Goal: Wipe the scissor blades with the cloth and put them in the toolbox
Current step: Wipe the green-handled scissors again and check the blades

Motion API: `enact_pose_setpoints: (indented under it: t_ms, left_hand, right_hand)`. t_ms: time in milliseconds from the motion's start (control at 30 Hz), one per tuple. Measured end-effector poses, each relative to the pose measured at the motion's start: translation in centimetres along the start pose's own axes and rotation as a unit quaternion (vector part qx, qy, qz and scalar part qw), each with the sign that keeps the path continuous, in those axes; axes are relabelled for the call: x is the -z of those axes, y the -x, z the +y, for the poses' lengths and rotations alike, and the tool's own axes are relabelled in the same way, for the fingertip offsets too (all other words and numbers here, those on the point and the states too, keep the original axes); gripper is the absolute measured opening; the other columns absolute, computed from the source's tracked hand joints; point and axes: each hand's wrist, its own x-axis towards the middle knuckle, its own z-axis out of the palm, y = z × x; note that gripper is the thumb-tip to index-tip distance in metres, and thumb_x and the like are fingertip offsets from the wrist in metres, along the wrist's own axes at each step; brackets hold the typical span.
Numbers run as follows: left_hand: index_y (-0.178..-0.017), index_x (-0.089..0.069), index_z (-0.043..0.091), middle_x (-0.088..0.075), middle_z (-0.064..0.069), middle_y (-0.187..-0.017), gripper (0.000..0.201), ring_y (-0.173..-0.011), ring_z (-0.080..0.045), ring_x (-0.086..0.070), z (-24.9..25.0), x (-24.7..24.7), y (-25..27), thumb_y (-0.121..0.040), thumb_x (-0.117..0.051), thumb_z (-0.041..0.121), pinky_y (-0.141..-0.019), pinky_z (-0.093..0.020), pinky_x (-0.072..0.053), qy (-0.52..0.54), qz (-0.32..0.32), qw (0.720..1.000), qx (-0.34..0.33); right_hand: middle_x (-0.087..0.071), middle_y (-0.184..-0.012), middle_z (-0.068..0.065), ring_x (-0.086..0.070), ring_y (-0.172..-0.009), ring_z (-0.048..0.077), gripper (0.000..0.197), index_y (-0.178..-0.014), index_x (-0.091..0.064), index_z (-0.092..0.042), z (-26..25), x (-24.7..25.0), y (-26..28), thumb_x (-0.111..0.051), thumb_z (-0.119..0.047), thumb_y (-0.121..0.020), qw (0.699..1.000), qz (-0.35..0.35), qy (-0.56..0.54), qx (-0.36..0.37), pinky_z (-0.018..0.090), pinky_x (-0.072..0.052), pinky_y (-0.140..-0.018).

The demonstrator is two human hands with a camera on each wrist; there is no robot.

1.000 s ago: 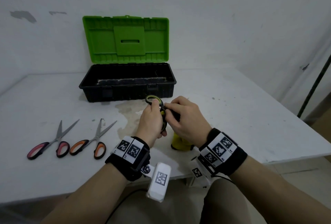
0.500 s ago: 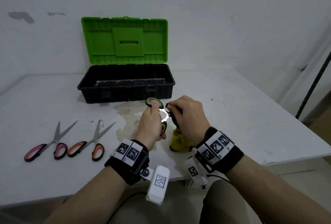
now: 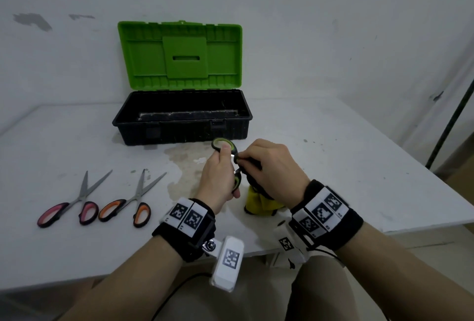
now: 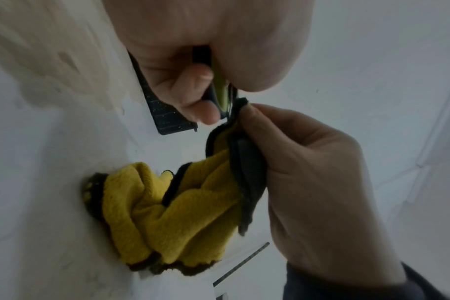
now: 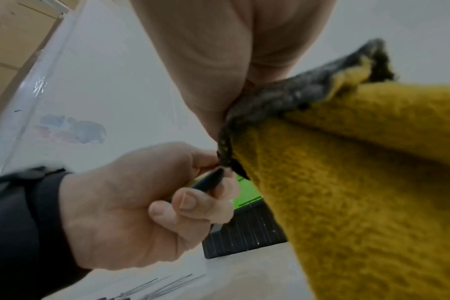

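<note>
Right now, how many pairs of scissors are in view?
3. The pink-handled scissors and orange-handled scissors lie side by side on the table's left; the green-handled scissors are in the left hand.

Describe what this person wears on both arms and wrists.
Bare forearms, no sleeves. Each wrist carries a black band: the left wristband and the right wristband both bear white square-code tags. A white tagged camera block hangs under the left wrist, with a black cable trailing.

Green-handled scissors held, blades in yellow cloth, toolbox open
</note>
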Motion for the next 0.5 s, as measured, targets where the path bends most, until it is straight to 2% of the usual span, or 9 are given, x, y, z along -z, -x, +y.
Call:
enact_pose_setpoints:
  t_ms: [67,167,267,333,433,500]
  left_hand:
    - [-0.110,-0.054,0.005,-0.048,-0.008,-0.070,0.054,-0.036,-0.021,-0.053,0.2,-0.2,0.0,-0.107,-0.023,0.049,-0.043,-0.026,-0.040,0.000,-0.002,1.000,-0.013]
    - [-0.106,-0.051,0.003,-0.048,-0.008,-0.069,0.056,-0.037,-0.021,-0.054,-0.1,0.1,0.0,-0.107,-0.023,0.052,-0.041,-0.024,-0.039,-0.002,0.005,1.000,-0.007]
    - [-0.102,-0.051,0.011,-0.048,-0.007,-0.060,0.050,-0.035,-0.019,-0.054,-0.4,0.5,0.0,-0.106,-0.023,0.053,-0.038,-0.020,-0.037,0.000,0.012,1.000,0.002]
    - [-0.099,-0.049,0.010,-0.051,-0.007,-0.059,0.051,-0.035,-0.020,-0.054,-0.5,0.4,-0.2,-0.106,-0.023,0.053,-0.039,-0.021,-0.037,0.004,0.006,1.000,-0.002]
    - [-0.103,-0.052,0.007,-0.052,-0.010,-0.064,0.056,-0.036,-0.022,-0.053,-0.4,0.2,-0.4,-0.106,-0.022,0.053,-0.039,-0.022,-0.036,0.016,-0.007,1.000,-0.006]
    - [-0.098,-0.049,0.009,-0.049,-0.008,-0.063,0.051,-0.036,-0.021,-0.053,-0.5,0.4,-0.5,-0.106,-0.023,0.053,-0.037,-0.019,-0.035,0.016,0.001,1.000,-0.001]
  right_hand:
    - [-0.063,-0.085,0.006,-0.061,-0.074,0.022,0.009,-0.089,-0.073,-0.008,-0.3,-0.3,-0.2,-0.066,-0.014,-0.088,1.000,0.013,-0.006,-0.010,0.037,-0.051,-0.067]
    - [-0.064,-0.087,0.005,-0.061,-0.075,0.021,0.012,-0.092,-0.074,-0.010,-0.2,-0.4,0.3,-0.064,-0.017,-0.089,1.000,-0.008,-0.007,-0.020,0.035,-0.051,-0.070]
    - [-0.066,-0.087,0.004,-0.062,-0.077,0.019,0.014,-0.093,-0.074,-0.011,0.1,0.4,0.6,-0.063,-0.019,-0.090,1.000,-0.007,-0.007,-0.024,0.033,-0.050,-0.073]
    - [-0.066,-0.087,0.003,-0.062,-0.077,0.017,0.012,-0.093,-0.075,-0.011,-0.3,0.5,0.5,-0.064,-0.017,-0.089,1.000,0.004,-0.012,-0.009,0.030,-0.050,-0.072]
    - [-0.064,-0.088,0.004,-0.062,-0.076,0.019,0.013,-0.096,-0.074,-0.012,-0.8,0.0,0.9,-0.064,-0.014,-0.089,0.999,-0.040,-0.008,0.016,0.031,-0.052,-0.070]
    - [-0.065,-0.089,0.005,-0.062,-0.077,0.021,0.014,-0.096,-0.074,-0.011,-0.3,0.3,0.9,-0.062,-0.016,-0.090,0.999,-0.041,0.002,-0.002,0.032,-0.052,-0.072]
